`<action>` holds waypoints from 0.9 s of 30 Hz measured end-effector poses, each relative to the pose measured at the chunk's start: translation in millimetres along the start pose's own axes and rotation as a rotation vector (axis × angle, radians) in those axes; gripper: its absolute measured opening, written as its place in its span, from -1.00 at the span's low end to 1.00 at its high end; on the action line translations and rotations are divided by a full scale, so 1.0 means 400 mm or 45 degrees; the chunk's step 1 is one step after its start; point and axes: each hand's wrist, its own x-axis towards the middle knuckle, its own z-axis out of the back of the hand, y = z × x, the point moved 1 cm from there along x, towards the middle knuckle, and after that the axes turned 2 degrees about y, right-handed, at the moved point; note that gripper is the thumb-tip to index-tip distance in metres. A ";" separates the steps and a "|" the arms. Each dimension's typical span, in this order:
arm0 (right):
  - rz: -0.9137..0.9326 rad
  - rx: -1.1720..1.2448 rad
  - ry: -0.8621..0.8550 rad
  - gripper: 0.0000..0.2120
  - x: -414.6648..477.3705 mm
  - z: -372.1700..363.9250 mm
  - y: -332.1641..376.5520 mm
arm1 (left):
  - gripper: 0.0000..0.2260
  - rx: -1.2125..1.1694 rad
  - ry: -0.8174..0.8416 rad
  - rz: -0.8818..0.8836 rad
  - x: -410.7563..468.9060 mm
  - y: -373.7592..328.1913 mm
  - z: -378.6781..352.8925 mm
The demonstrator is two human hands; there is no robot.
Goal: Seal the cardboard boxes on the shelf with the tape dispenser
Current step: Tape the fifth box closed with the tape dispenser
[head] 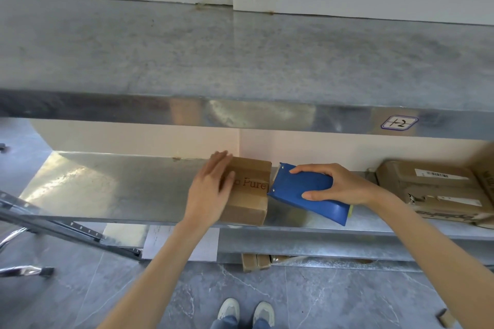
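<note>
One tape dispenser [299, 187], long axis left-right, noses against the cardboard box [251, 195].

We read "Pure" printed on top of the small cardboard box [248, 184], its first letters hidden, and a handwritten "+2" on a sticker [399, 123] on the upper shelf edge [240, 112].

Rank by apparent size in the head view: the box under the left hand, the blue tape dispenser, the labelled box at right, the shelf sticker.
1. The labelled box, largest, though the frame edge cuts it.
2. The tape dispenser and the small box: too alike to rank, each partly covered.
3. The sticker, smallest.
</note>
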 end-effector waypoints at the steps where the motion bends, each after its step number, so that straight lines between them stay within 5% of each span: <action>1: 0.002 -0.002 -0.001 -0.56 -0.001 -0.001 0.003 | -0.58 0.109 0.076 -0.077 0.004 -0.005 -0.021; 7: 0.021 0.001 -0.031 -0.57 -0.008 -0.010 0.012 | -0.46 0.538 0.229 -0.173 0.011 0.008 -0.060; 27: -0.002 -0.001 0.066 -0.55 -0.062 0.019 -0.013 | -0.45 0.629 0.315 -0.212 0.009 0.023 -0.029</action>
